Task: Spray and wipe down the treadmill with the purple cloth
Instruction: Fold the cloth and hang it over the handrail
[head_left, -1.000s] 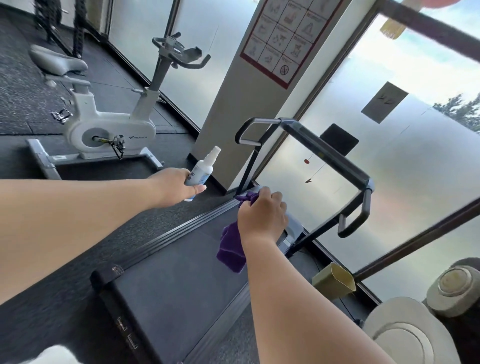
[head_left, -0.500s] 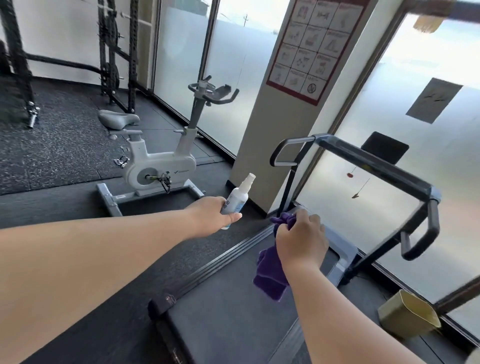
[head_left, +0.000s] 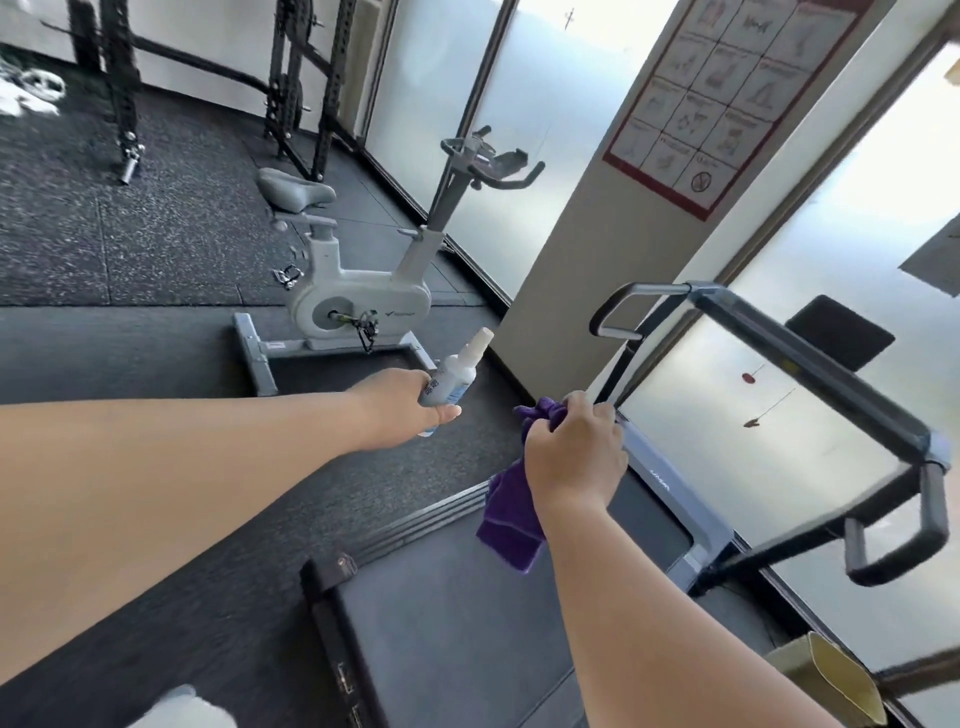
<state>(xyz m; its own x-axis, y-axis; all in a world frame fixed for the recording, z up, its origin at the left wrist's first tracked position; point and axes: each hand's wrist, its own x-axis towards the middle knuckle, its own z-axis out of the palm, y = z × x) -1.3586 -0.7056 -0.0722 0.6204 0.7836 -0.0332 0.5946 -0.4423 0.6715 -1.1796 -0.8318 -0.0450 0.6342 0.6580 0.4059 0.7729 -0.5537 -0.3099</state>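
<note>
The treadmill (head_left: 457, 623) lies low in front of me, its dark belt running toward a grey front housing and a black handrail (head_left: 810, 358) on the right. My right hand (head_left: 574, 452) grips the bunched purple cloth (head_left: 511, 514) at the front end of the deck; part of the cloth hangs down below my fist. My left hand (head_left: 402, 410) holds a white spray bottle (head_left: 452, 376) upright, out to the left of the treadmill, nozzle pointing up and right.
A white exercise bike (head_left: 363, 301) stands on the dark rubber floor beyond my left hand. A black rack (head_left: 306, 88) is at the back. A pillar with a poster (head_left: 727, 98) and frosted windows line the right. A yellowish bin (head_left: 831, 680) sits at lower right.
The view has swung left and up, so the bike and rack show more. My right hand with the cloth has stayed at the treadmill's front end; my left still holds the bottle out.
</note>
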